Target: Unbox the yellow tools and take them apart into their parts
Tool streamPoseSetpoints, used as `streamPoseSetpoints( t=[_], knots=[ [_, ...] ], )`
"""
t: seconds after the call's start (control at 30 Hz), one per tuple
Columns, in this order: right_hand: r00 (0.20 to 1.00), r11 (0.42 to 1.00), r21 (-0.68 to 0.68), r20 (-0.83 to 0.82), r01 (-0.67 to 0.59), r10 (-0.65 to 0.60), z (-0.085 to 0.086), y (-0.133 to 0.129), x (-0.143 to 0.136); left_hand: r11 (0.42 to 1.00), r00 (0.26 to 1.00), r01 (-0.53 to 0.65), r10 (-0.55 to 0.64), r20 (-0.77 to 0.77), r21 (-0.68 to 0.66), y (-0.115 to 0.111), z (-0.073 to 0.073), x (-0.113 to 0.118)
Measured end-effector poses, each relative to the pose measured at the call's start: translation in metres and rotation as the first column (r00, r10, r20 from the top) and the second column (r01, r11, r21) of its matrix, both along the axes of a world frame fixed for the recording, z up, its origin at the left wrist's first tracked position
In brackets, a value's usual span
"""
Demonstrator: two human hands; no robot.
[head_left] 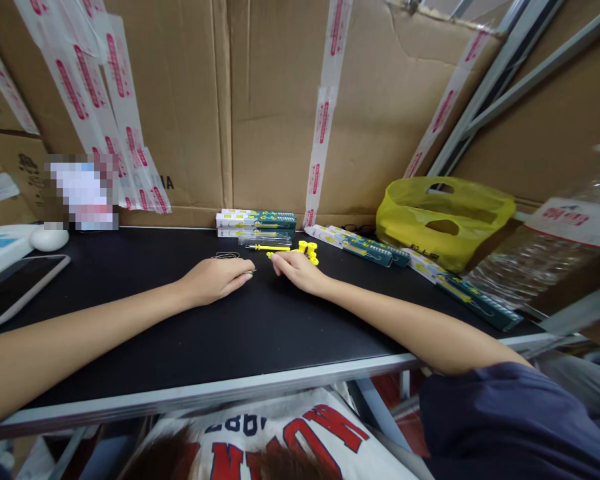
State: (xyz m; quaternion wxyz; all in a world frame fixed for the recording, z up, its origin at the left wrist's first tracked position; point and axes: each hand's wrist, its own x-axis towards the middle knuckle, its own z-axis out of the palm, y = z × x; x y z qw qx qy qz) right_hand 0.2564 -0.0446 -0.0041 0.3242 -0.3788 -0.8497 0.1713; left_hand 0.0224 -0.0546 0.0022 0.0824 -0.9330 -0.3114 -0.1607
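the right hand [303, 272] is pinching a small yellow piece [269, 255], fingers narrowed; it is jutting towards the left hand [213, 277], which is gripping what seems a thin metal part [251, 271]. just beyond the right fingers, nearer that hand, a yellow rod [270, 247] is lying, its long axis running left to right.

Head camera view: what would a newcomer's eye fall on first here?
Probably the bright yellow bag at the right of the black table, beside a large clear bottle. Next, near the middle, the right hand has a small yellow piece at its fingertips and the left hand holds a thin metallic piece. Behind them stands a cardboard wall with red-and-white tape.
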Motion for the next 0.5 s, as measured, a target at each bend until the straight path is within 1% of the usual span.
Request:
streamPoseSetpoints(
  t=[0.07, 0.17, 0.23, 0.37, 0.5],
  knots=[
    [0.999, 0.999, 0.034, -0.033, 0.021, -0.020, 0.001, 0.005, 0.004, 1.000, 1.000, -0.004, 0.004, 0.007, -0.002, 0.000, 0.000, 0.000],
    [0.999, 0.992, 0.122, -0.038, 0.041, -0.037, 0.005, 0.008, 0.008, 1.000, 1.000, -0.010, 0.010, 0.013, -0.012, -0.001, 0.001, 0.001],
    [0.997, 0.982, 0.171, -0.011, 0.073, -0.072, 0.009, 0.009, 0.011, 1.000, 1.000, -0.011, 0.011, 0.018, -0.018, -0.001, 0.002, 0.001],
    [0.980, 0.957, 0.239, 0.072, 0.165, -0.187, 0.013, 0.011, 0.018, 1.000, 1.000, -0.002, 0.002, 0.024, -0.003, 0.000, 0.000, 0.000],
    [0.955, 0.937, 0.288, 0.159, 0.197, -0.250, 0.012, 0.017, 0.023, 1.000, 0.999, 0.014, -0.014, 0.029, -0.005, 0.002, -0.001, -0.001]
  ],
)
